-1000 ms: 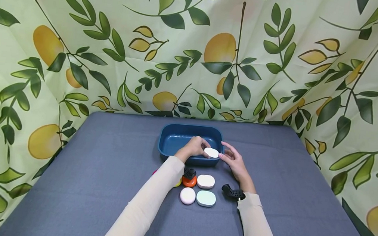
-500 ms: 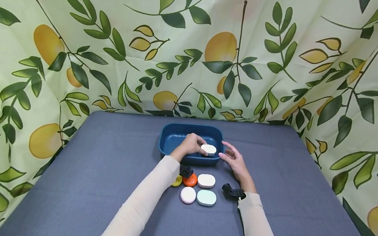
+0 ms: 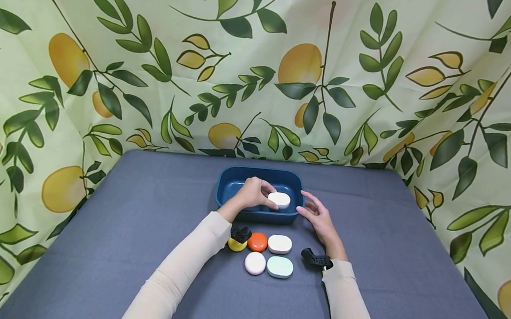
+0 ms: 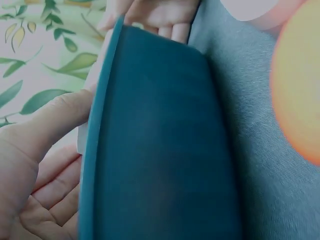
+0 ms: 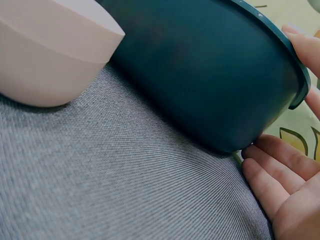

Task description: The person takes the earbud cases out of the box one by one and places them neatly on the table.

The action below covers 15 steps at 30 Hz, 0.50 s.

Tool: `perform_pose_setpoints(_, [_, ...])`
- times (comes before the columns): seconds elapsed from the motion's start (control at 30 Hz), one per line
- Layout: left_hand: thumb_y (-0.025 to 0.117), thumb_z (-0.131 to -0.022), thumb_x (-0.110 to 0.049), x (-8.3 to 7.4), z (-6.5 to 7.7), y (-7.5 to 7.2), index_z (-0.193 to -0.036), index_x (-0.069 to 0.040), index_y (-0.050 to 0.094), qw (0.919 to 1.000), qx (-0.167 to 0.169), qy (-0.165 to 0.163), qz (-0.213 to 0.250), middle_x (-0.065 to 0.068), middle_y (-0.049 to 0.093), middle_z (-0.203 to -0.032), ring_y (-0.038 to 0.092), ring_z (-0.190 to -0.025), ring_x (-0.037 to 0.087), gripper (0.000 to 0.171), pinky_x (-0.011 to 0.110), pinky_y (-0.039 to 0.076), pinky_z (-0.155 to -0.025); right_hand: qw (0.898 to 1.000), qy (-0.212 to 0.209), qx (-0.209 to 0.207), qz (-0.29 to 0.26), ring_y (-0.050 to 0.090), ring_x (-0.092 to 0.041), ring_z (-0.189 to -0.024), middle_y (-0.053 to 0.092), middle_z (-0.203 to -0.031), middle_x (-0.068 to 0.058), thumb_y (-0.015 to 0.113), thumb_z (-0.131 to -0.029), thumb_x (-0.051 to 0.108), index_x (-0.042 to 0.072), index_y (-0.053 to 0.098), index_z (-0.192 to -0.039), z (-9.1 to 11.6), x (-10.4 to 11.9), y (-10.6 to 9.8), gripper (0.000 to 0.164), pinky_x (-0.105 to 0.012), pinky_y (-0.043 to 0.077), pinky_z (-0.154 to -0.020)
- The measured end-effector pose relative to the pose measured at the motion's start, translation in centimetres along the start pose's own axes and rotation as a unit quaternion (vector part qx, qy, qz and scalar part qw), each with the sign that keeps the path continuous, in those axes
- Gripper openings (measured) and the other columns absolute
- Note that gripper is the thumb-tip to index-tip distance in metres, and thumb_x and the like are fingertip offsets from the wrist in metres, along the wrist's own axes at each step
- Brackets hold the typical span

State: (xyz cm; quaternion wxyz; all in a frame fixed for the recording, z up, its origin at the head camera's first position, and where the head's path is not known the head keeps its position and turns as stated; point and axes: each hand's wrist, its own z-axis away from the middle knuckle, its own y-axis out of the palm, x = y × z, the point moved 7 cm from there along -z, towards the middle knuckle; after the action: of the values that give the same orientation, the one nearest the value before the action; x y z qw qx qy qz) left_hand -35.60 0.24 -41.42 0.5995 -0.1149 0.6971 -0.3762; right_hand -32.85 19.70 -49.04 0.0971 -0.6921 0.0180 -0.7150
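My left hand (image 3: pixel 250 193) reaches over the front rim of a dark blue rectangular tub (image 3: pixel 273 217) and pinches a white oval bar (image 3: pixel 279 200) that looks like soap. The bar is inside the tub, toward its right side. In the left wrist view the tub wall (image 4: pixel 160 130) hides most of the bar; thumb and fingers show behind the rim. My right hand (image 3: pixel 318 220) touches the tub's right end with spread fingers. In the right wrist view several fingertips (image 5: pixel 252 162) rest by its bottom corner, and another digit lies at the rim.
In front of the tub lie a yellow round piece (image 3: pixel 237 244), an orange round piece (image 3: pixel 257 242), a white oval bar (image 3: pixel 280 244), a pale pink round piece (image 3: pixel 255 263) and a mint oval bar (image 3: pixel 280 267). A grey-blue cloth (image 3: pixel 166 187) covers the table; a leaf-patterned curtain (image 3: pixel 246 52) stands behind.
My left hand has moved left within the tub with the white bar, which now sits farther from the right wall. The right hand has stayed at the tub's end.
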Motion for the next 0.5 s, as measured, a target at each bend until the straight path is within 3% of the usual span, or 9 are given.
perform_pose_setpoints(0.3, [0.088,-0.068,-0.02,-0.4,2.4,-1.1,-0.102,-0.007,0.074,0.9999,-0.004,0.014,0.01,0.009,0.075,-0.102,0.07,-0.091,0.018,0.04,0.026,0.059,-0.082,1.0,-0.004,-0.009,0.003,0.046,-0.039,-0.133,0.043,-0.146,-0.025,0.062,-0.094,0.02,0.017,0.039,-0.147,-0.3,-0.1,-0.1,0.058,-0.054,0.035,-0.115])
perform_pose_setpoints(0.5, [0.087,-0.068,-0.019,-0.6,4.0,-2.2,-0.105,-0.006,0.073,0.9993,-0.032,0.02,0.01,0.011,0.075,-0.104,0.071,-0.092,0.021,0.042,0.027,0.059,-0.083,1.0,-0.005,-0.007,0.003,0.045,-0.038,-0.133,0.041,-0.147,-0.026,0.061,-0.095,0.018,0.016,0.037,-0.148,-0.1,0.0,-0.1,0.058,-0.052,0.035,-0.115])
